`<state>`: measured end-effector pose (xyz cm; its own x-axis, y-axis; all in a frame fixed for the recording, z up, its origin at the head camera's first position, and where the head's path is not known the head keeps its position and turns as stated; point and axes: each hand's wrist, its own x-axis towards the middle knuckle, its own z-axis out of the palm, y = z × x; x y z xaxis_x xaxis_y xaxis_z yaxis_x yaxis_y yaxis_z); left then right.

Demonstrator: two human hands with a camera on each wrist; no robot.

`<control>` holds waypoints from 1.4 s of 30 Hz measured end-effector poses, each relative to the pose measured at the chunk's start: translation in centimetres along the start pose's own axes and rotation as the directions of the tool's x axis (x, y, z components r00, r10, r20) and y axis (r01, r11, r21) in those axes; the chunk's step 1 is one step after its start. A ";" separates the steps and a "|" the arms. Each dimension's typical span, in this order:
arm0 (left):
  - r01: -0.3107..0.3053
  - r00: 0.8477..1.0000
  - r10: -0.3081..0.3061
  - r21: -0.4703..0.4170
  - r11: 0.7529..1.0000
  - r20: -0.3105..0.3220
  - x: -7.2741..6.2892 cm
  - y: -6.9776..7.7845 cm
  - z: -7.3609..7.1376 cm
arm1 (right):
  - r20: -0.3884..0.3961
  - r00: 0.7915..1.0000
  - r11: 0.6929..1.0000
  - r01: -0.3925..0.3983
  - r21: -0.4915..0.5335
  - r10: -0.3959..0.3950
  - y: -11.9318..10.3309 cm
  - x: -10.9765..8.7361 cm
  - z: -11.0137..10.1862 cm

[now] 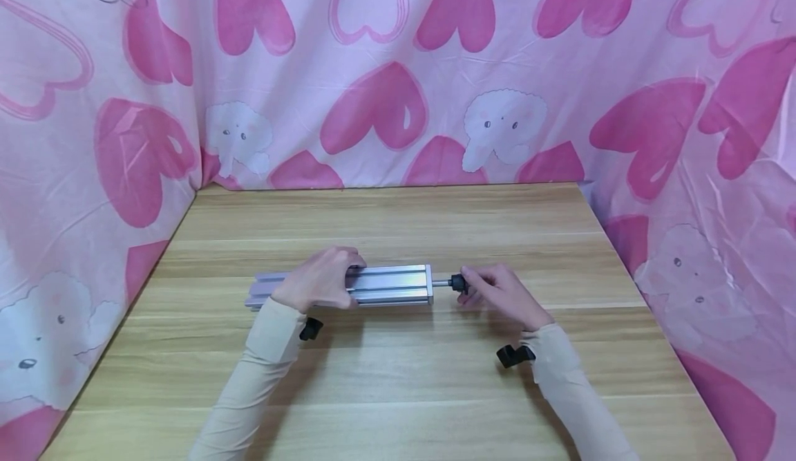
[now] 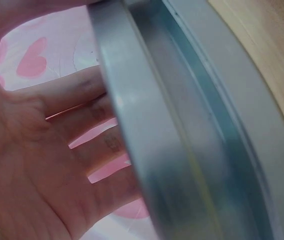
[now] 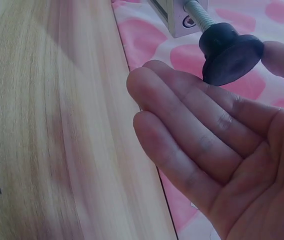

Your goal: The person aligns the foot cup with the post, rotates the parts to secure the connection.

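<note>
A silver grooved aluminium profile (image 1: 393, 279) lies crosswise over the middle of the table. My left hand (image 1: 323, 278) grips it across its width, thumb on the near side and fingers over the far side; the left wrist view shows the grooved metal (image 2: 127, 100) close up against the fingers. From the end plate (image 1: 429, 283) at its right end sticks a threaded rod (image 3: 199, 15) with a round black knob (image 3: 234, 57) on it. My right hand (image 1: 500, 295) pinches this knob between thumb and index finger, the other fingers extended below it.
Wood-grain table top (image 1: 410, 392) surrounds the profile. Pink heart-patterned cloth (image 1: 373, 115) hangs along the back and both sides of the table. A black wrist mount (image 1: 515, 356) sits at the right cuff, another (image 1: 311, 328) at the left.
</note>
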<state>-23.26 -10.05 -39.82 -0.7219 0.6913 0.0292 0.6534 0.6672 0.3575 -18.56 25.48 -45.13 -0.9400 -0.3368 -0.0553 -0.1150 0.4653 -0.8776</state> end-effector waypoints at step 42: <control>0.032 0.999 -0.032 -0.001 0.999 0.018 -0.1 0.4 -0.4 | -0.017 0.998 0.998 0.066 -0.007 -0.066 0.4 -0.2 -0.2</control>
<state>-23.06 -9.96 -39.30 -0.7383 0.6745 0.0009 0.6296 0.6887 0.3596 -18.47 25.94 -45.38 -0.9356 -0.3528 0.0113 -0.1795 0.4480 -0.8758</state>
